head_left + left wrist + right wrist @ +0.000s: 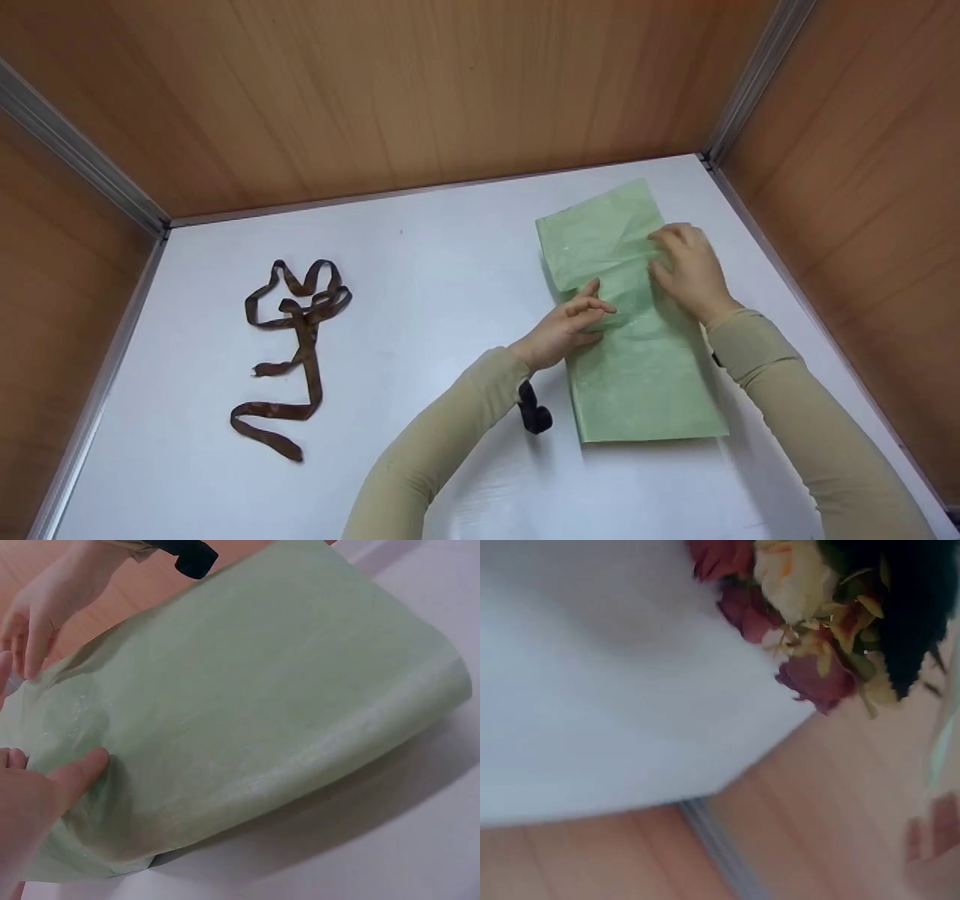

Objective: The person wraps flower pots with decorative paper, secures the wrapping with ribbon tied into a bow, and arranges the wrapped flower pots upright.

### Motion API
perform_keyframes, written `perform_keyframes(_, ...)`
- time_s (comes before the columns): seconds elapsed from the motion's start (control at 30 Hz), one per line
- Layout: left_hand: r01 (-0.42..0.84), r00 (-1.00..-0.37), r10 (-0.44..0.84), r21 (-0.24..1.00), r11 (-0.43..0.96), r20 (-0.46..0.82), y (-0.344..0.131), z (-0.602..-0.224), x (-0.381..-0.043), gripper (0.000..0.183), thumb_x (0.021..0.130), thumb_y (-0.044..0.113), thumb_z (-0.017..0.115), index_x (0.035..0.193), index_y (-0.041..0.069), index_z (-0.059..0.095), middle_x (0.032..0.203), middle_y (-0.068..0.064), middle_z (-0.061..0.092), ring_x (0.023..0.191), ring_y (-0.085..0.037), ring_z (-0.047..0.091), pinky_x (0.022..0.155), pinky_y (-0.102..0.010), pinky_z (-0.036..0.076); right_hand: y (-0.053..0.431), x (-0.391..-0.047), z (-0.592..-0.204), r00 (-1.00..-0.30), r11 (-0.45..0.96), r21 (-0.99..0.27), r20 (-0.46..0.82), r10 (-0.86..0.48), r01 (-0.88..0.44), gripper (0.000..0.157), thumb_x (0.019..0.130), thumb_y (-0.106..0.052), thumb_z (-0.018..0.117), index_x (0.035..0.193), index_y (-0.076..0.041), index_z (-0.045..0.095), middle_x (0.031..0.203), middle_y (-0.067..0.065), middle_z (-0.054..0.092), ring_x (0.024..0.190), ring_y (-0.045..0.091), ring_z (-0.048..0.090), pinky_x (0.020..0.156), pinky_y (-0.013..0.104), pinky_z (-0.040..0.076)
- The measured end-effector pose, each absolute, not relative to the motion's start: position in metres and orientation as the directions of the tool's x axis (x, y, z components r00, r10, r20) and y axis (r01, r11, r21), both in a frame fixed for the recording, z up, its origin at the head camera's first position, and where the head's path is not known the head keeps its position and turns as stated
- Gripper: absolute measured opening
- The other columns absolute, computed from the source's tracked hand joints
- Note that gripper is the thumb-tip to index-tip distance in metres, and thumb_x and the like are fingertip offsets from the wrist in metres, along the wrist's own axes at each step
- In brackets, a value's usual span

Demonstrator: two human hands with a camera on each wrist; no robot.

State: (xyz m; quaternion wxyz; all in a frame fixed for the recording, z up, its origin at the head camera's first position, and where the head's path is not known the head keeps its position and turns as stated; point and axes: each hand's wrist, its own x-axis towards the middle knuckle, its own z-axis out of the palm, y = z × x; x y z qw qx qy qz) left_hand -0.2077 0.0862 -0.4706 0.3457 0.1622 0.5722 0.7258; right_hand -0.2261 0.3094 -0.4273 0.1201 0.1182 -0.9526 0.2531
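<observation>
A sheet of green wrapping paper (645, 375), folded over lengthwise, lies at the right of the white table. My left hand (562, 330) touches its left side where the paper creases, and in the left wrist view the left index finger (82, 769) presses on it. At the paper's right edge is my right hand (690, 274), its fingertips touching the sheet; the left wrist view shows that right hand (64, 604) with fingers pointing down. Dusky red roses (814, 682), a cream flower (795, 577) and leaves appear in the right wrist view; the head view hides them.
A long brown ribbon (311, 375) lies in loose loops on the left of the white table (420, 300). Wood-grain panels (450, 90) stand at the back and both sides. A black strap end (534, 412) hangs from the left wrist.
</observation>
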Motion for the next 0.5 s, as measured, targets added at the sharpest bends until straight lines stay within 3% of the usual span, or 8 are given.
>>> perform_keyframes(0.07,-0.319,-0.717,0.679,0.940,-0.117,-0.159,0.086,-0.470,-0.208,0.037,0.100,0.018,0.045,0.124,-0.010,0.049,0.160,0.003,0.004,0.145,-0.021,0.015,0.109,-0.045,0.034,0.299,-0.223,-0.429,-0.876,0.829,-0.316,0.311,-0.369,-0.461,0.034,0.080,-0.004,0.070,0.111,0.005,0.062,0.115,0.022,0.056,0.110,0.040,0.050,0.096,0.052,0.039)
perform_keyframes(0.17,-0.325,-0.728,0.667,0.936,-0.135,-0.156,0.085,-0.470,-0.209,0.033,0.100,0.017,0.045,0.122,-0.008,0.051,0.160,0.002,0.006,0.146,-0.022,0.015,0.109,-0.047,0.034,0.287,-0.218,-0.432,-0.803,0.764,-0.248,0.189,-0.565,-0.595,0.043,0.075,-0.009,0.076,0.114,0.003,0.063,0.116,0.018,0.058,0.111,0.036,0.053,0.096,0.051,0.042)
perform_keyframes(0.3,-0.326,-0.730,0.668,0.933,-0.154,-0.145,0.085,-0.471,-0.210,0.029,0.101,0.015,0.044,0.120,-0.004,0.053,0.160,0.002,0.006,0.146,-0.021,0.012,0.109,-0.047,0.034,0.278,-0.215,-0.436,-0.813,0.782,-0.243,0.054,-0.580,-0.574,0.060,0.073,-0.014,0.081,0.125,0.003,0.057,0.125,0.019,0.055,0.119,0.037,0.050,0.101,0.051,0.039)
perform_keyframes(0.5,-0.321,-0.722,0.677,0.935,-0.149,-0.140,0.084,-0.471,-0.210,0.026,0.100,0.015,0.045,0.118,-0.002,0.055,0.160,0.004,0.008,0.146,-0.020,0.013,0.107,-0.046,0.037,0.274,-0.216,-0.439,-0.848,0.823,-0.242,0.002,-0.529,-0.514,0.067,0.071,-0.013,0.083,0.128,0.005,0.053,0.128,0.022,0.054,0.121,0.039,0.049,0.100,0.051,0.041)
